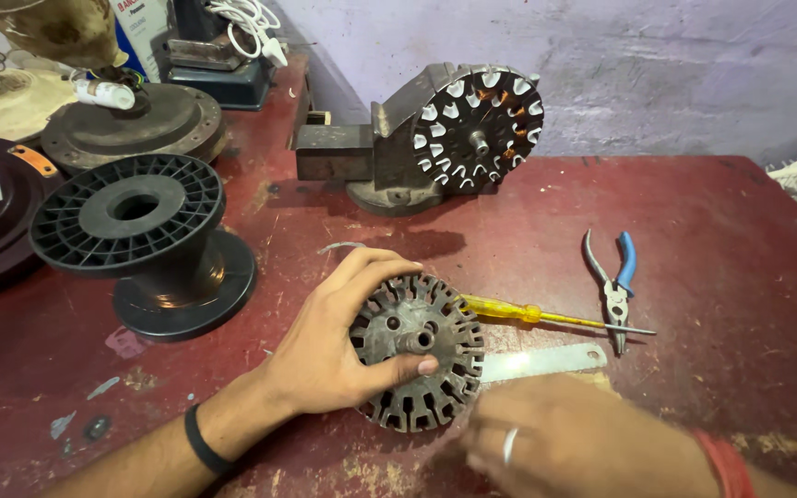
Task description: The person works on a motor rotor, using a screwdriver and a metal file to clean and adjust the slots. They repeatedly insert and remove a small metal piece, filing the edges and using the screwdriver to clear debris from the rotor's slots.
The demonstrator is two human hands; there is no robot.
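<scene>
My left hand (334,337) grips a round slotted metal stator core (417,350) that lies on the dark red table (712,240), thumb across its centre hub. My right hand (555,438), blurred, with a ring and a red wristband, hovers at the core's lower right edge; whether it holds anything is unclear. A yellow-handled screwdriver (518,314) and a flat metal strip (541,361) lie just right of the core.
Blue-handled pliers (615,281) lie to the right. A second stator with paper slot liners (477,124) sits on a winding stand at the back. An empty black wire spool (145,240) stands at left, with fan motor parts (136,120) behind it.
</scene>
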